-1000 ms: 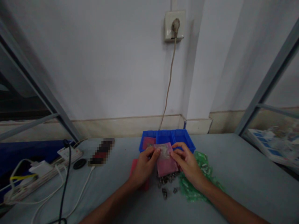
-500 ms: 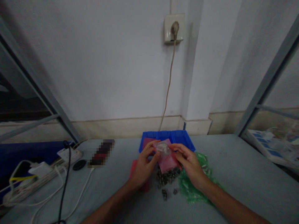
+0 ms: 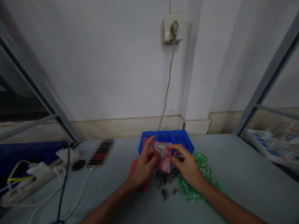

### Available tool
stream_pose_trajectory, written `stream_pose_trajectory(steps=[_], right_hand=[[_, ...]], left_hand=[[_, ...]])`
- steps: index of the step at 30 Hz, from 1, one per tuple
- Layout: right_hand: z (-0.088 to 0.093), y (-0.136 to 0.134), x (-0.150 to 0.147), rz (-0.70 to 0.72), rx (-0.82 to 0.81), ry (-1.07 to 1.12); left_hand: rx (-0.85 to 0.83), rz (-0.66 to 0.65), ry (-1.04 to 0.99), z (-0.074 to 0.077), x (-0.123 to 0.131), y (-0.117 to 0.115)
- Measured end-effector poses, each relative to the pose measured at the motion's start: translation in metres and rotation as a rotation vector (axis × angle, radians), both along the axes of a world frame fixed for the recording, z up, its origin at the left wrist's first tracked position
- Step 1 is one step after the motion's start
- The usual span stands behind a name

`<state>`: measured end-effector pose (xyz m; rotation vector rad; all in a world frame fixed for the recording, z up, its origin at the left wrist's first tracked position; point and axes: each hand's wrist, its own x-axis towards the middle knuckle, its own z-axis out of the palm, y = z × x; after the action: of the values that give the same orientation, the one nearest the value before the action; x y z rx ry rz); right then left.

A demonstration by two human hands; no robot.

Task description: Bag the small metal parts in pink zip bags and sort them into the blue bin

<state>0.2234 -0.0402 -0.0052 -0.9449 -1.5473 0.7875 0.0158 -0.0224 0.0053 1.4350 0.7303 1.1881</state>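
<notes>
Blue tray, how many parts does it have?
3: left part, middle part and right part. The left hand, right hand and pink bag cover some of the tray; I see no others.

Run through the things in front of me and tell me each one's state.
Pink plastic bag: held between left hand and right hand
Blue three-compartment tray: uncovered
Small metal parts: loose, mostly piled
Green plastic packaging: heaped on the table
Wall plug: inserted in socket
</notes>
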Motion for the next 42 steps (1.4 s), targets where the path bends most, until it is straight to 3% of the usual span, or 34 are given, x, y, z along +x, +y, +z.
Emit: stream_pose_trajectory(steps=[4, 8, 12, 17, 25, 30, 34, 42], right_hand=[[0.000, 0.004, 0.001, -0.100, 0.045, -0.017], [-0.002, 0.007, 0.002, -0.162, 0.019, 0.036], [-0.005, 0.008, 0.000, -0.125, -0.130, 0.107], [-0.006, 0.007, -0.003, -0.064, -0.179, 0.224], [0.001, 0.006, -0.001, -0.084, -0.244, 0.263], [0.002, 0.007, -0.001, -0.082, -0.329, 0.342], [0.005, 0.006, -0.003, -0.060, -0.360, 0.415], [0.009, 0.003, -0.005, -0.009, -0.344, 0.420]], left_hand=[[0.106, 0.081, 0.167, 0.000, -0.009, 0.001], [0.133, 0.046, 0.219, -0.004, -0.009, 0.003], [0.111, 0.069, 0.308, -0.005, -0.001, 0.003], [0.149, 0.194, 0.392, -0.005, 0.001, 0.004], [0.604, 0.358, 0.505, 0.005, -0.005, -0.002], [0.812, 0.248, 0.664, 0.010, -0.011, -0.006], [0.717, 0.129, 0.611, 0.009, -0.012, -0.006], [0.395, 0.211, 0.434, 0.002, -0.007, 0.008]])
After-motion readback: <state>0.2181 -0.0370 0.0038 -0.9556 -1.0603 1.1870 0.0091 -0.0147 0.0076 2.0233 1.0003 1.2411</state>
